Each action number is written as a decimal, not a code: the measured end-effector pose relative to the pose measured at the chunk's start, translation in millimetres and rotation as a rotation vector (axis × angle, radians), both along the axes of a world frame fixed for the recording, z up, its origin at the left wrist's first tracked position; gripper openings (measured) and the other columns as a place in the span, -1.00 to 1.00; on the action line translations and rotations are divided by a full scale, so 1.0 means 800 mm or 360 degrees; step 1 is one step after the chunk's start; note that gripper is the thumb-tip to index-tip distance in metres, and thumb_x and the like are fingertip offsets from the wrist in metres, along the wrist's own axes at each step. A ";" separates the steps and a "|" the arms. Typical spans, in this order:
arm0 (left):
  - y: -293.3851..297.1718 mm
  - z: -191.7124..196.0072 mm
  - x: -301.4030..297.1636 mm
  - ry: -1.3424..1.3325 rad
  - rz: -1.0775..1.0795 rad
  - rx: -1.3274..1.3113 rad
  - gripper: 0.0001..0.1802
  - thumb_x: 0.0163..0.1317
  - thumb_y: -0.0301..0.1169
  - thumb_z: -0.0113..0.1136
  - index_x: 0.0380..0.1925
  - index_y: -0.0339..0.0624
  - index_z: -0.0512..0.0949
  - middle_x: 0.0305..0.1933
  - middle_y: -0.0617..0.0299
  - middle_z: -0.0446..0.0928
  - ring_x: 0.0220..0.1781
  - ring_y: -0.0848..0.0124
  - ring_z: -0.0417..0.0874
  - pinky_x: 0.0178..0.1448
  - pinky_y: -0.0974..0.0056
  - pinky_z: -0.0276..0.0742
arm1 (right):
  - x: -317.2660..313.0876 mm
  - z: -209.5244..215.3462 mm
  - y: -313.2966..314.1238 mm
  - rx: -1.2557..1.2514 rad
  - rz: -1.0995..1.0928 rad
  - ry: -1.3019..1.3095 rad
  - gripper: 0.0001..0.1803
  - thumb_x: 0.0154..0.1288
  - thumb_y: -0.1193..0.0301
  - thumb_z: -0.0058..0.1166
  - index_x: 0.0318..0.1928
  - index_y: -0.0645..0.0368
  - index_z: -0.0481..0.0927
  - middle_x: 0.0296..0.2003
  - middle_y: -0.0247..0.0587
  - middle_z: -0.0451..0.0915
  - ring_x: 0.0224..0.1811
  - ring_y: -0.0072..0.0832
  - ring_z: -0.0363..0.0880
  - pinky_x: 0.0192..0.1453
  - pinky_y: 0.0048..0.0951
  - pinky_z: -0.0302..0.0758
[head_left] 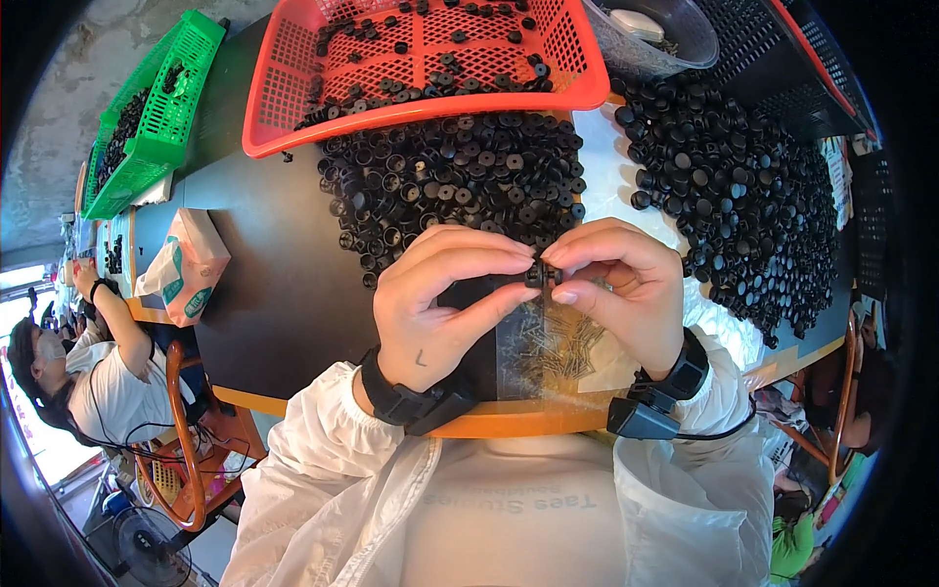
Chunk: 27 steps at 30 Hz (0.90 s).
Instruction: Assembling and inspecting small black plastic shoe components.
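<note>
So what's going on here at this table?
A person in white sleeves pinches one small black plastic cap between the fingertips of the left hand and the right hand, above a clear bag of small metal pins. Heaps of black caps cover the table below a red basket. A co-worker sits at left.

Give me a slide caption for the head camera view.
Both hands, left hand and right hand, pinch one small black cap above a pile of screws.

Bright, even daylight fills the scene, strongest at the far left, and it casts only soft shadows under the hands. The dark tabletop [284, 284] carries a dull sheen. Fisheye bending curves straight edges, the corners fall black, and the rim blurs slightly.
</note>
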<state>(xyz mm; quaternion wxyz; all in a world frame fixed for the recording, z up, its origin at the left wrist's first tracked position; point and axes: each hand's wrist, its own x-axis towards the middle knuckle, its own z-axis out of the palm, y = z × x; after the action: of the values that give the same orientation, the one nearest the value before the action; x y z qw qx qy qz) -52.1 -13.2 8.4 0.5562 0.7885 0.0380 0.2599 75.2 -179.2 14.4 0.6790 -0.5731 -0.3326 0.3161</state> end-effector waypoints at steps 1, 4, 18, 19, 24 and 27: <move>-0.001 0.002 0.000 0.0002 -0.0002 0.0018 -0.65 -0.06 -0.67 0.47 -0.20 -0.31 0.66 -0.08 0.02 0.64 -0.03 0.25 0.64 0.10 0.22 0.55 | 0.000 -0.001 0.000 0.0011 0.0008 0.0007 -0.71 0.14 0.66 0.32 -0.08 0.27 0.68 -0.07 -0.16 0.63 -0.09 -0.51 0.63 -0.03 -0.52 0.63; 0.000 0.001 0.000 -0.0012 -0.0015 0.0028 -0.67 -0.06 -0.68 0.46 -0.22 -0.31 0.66 -0.09 0.02 0.64 -0.04 0.25 0.65 0.09 0.22 0.56 | 0.002 -0.001 -0.002 0.0024 0.0026 -0.0011 -0.71 0.14 0.66 0.32 -0.08 0.28 0.67 -0.08 -0.16 0.61 -0.09 -0.50 0.63 -0.01 -0.49 0.63; -0.003 -0.003 0.007 -0.0148 0.0037 0.0037 -0.69 -0.09 -0.63 0.47 -0.25 -0.26 0.69 -0.15 0.10 0.71 -0.13 0.25 0.71 0.00 0.25 0.55 | -0.003 -0.002 -0.003 0.0133 0.0054 0.0192 -0.74 0.14 0.77 0.25 -0.13 0.37 0.61 -0.08 -0.11 0.54 -0.03 -0.41 0.62 0.11 -0.40 0.65; -0.003 -0.002 0.006 -0.0134 0.0048 0.0019 -0.68 -0.09 -0.64 0.47 -0.25 -0.26 0.69 -0.15 0.10 0.70 -0.13 0.25 0.71 0.00 0.25 0.55 | -0.003 0.000 -0.002 0.0112 0.0065 0.0218 -0.73 0.14 0.77 0.25 -0.13 0.37 0.61 -0.08 -0.11 0.54 -0.02 -0.41 0.61 0.11 -0.41 0.65; -0.003 -0.002 0.006 -0.0129 0.0060 -0.0010 -0.68 -0.08 -0.64 0.47 -0.25 -0.26 0.69 -0.15 0.10 0.71 -0.13 0.25 0.71 0.00 0.25 0.56 | -0.003 0.002 -0.001 0.0079 0.0063 0.0309 -0.74 0.15 0.76 0.25 -0.12 0.37 0.62 -0.07 -0.11 0.55 0.01 -0.42 0.59 0.11 -0.41 0.65; -0.003 0.000 0.005 -0.0133 0.0047 0.0022 -0.70 -0.08 -0.64 0.47 -0.26 -0.26 0.69 -0.16 0.10 0.71 -0.13 0.24 0.71 0.00 0.25 0.56 | -0.001 -0.002 -0.003 0.0096 0.0110 0.0307 -0.72 0.16 0.74 0.25 -0.09 0.35 0.62 -0.07 -0.14 0.55 0.01 -0.44 0.59 0.12 -0.43 0.62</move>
<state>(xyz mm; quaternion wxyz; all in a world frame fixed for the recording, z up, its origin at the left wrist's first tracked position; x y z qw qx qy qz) -48.4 -15.5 8.6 0.5480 0.7801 0.0245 0.3010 74.0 -181.8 12.5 0.7136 -0.5073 -0.2945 0.3830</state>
